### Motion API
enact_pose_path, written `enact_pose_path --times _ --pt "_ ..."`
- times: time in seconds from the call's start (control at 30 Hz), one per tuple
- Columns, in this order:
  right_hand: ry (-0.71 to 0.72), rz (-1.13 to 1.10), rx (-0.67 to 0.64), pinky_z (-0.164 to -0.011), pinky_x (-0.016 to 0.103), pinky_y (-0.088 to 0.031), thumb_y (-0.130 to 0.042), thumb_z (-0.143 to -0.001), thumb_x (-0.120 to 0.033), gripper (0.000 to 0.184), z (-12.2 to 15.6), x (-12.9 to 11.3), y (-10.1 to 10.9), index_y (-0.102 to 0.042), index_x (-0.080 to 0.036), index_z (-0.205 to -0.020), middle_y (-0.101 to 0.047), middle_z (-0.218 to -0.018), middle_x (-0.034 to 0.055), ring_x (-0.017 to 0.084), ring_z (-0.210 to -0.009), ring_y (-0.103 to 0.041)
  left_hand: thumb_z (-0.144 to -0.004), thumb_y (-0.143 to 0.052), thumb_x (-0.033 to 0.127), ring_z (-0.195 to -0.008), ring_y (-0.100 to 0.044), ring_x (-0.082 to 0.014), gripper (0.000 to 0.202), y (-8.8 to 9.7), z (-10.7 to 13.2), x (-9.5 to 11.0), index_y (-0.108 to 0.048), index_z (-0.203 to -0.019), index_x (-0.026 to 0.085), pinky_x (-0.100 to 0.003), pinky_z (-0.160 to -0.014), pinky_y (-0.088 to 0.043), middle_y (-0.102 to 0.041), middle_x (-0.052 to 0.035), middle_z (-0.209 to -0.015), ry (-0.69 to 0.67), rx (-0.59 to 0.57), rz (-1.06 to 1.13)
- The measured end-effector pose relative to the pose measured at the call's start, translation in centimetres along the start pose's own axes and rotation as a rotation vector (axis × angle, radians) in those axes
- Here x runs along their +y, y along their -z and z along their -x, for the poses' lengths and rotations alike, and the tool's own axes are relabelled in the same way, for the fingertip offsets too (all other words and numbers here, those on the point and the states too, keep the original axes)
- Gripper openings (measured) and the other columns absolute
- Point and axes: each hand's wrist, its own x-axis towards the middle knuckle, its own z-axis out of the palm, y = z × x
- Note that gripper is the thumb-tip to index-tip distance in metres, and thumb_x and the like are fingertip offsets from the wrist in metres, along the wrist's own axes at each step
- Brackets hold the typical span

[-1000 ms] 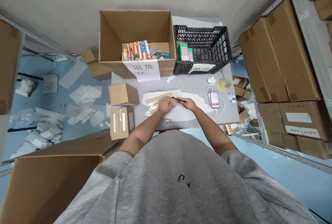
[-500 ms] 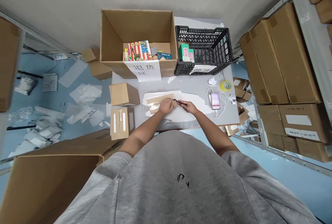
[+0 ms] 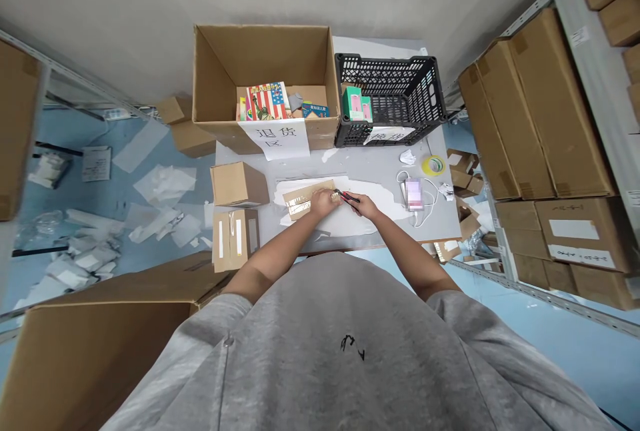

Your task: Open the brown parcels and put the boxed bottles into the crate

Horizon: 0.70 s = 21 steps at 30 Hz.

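A flat brown cardboard package [image 3: 299,202] with shiny tape on it lies on white sheets in the middle of the table. My left hand [image 3: 324,202] is closed round its right end, which the fingers partly hide. In my right hand [image 3: 366,206] is a red and black utility knife [image 3: 347,196], held with its metal tip pointing left. That tip is close to the left fingertips and the package's end; whether it touches the cardboard I cannot tell. Under both hands spreads the white sheet [image 3: 370,223].
Behind stand an open carton [image 3: 215,130] of books and a black crate [image 3: 425,121] with green boxes. Small cartons [image 3: 239,184] sit at left. A phone [image 3: 414,194] with a cable and a tape roll [image 3: 433,165] lie at right. A large open box [image 3: 100,318] stands front left.
My left hand has shifted slightly and its fingers curl more round the package's end. The knife stays in my right hand, almost in place. The view has tilted a little.
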Motion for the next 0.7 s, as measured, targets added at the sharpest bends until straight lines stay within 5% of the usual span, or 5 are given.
enact_pose_path --times 0.23,0.4,0.7 --pt "0.006 -0.042 0.011 -0.041 0.020 -0.034 -0.060 -0.097 -0.041 0.061 0.4 0.3 -0.8 -0.060 -0.017 -0.153 -0.054 -0.056 -0.0078 0.009 -0.039 -0.042 -0.090 -0.076 0.047 -0.109 -0.067 -0.0343 0.030 0.1 0.5 0.4 -0.076 -0.103 0.019 -0.047 -0.098 -0.047 -0.077 -0.0148 -0.105 -0.049 0.039 -0.060" --pt "-0.006 0.195 0.074 -0.049 0.021 -0.041 -0.059 -0.101 -0.043 0.055 1.0 -0.7 -0.8 -0.061 -0.023 -0.152 -0.059 -0.060 -0.0068 0.009 -0.045 -0.047 -0.087 -0.080 0.049 -0.121 -0.059 -0.0395 0.051 0.7 2.0 1.1 -0.066 -0.119 0.013 -0.049 -0.104 -0.042 -0.069 -0.0218 -0.121 -0.090 0.039 -0.243" --pt "0.049 0.581 0.060 -0.065 0.024 -0.043 -0.057 -0.104 -0.033 0.046 0.9 -1.8 0.8 -0.064 -0.038 -0.149 -0.068 -0.069 -0.0053 0.013 -0.057 -0.056 -0.094 -0.072 0.055 -0.113 -0.062 -0.0351 0.045 1.1 3.1 -2.8 -0.063 -0.115 0.017 -0.044 -0.097 -0.044 -0.069 -0.0176 -0.113 -0.230 0.022 -0.297"
